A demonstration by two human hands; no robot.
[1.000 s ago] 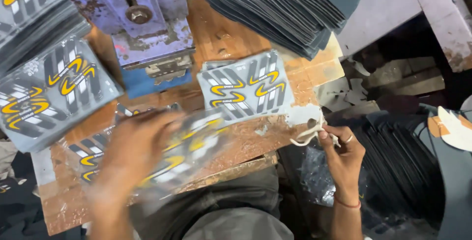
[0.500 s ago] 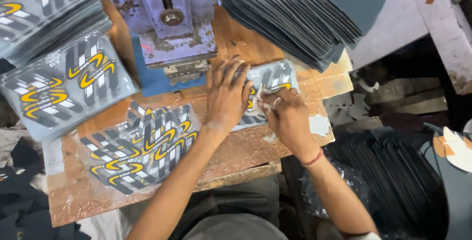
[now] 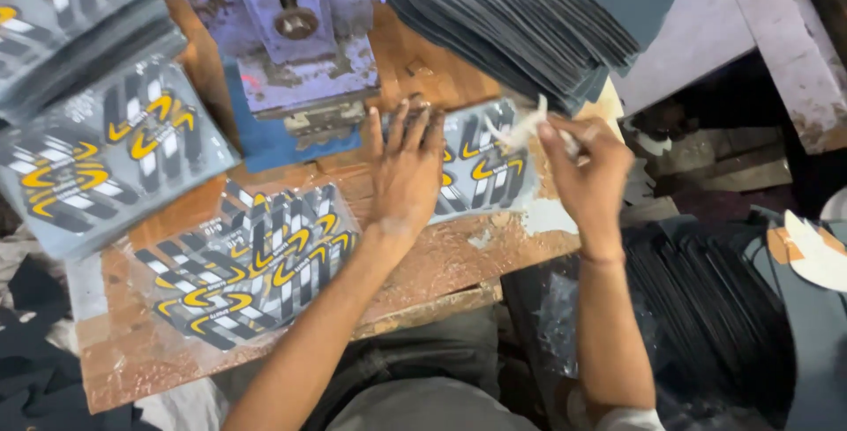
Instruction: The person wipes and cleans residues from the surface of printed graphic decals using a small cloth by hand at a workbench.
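— Left hand (image 3: 408,175)?
— Pressed flat, fingers spread, on a printed sheet (image 3: 481,166) with grey, white and yellow pattern. Not clenched, nothing grasped, only holding the sheet down on the wooden table (image 3: 441,259).

— Right hand (image 3: 587,171)?
— Just right of the left hand, at the right edge of the same sheet. Pinching a thin white strip (image 3: 520,129) between the fingertips, lifted above the sheet's upper right corner.

— Around the hands?
— Left of the left wrist, a loose pile of the same printed sheets (image 3: 251,263), fanned out on the table. Further left, two neater stacks (image 3: 106,153). Directly above the left fingers, a worn purple and blue metal press (image 3: 300,52). Above the right hand, a big stack of plain dark grey sheets (image 3: 520,16), touching the printed sheet's top edge. Below and right of the right forearm, more dark sheets (image 3: 706,307) lying lower, off the table.
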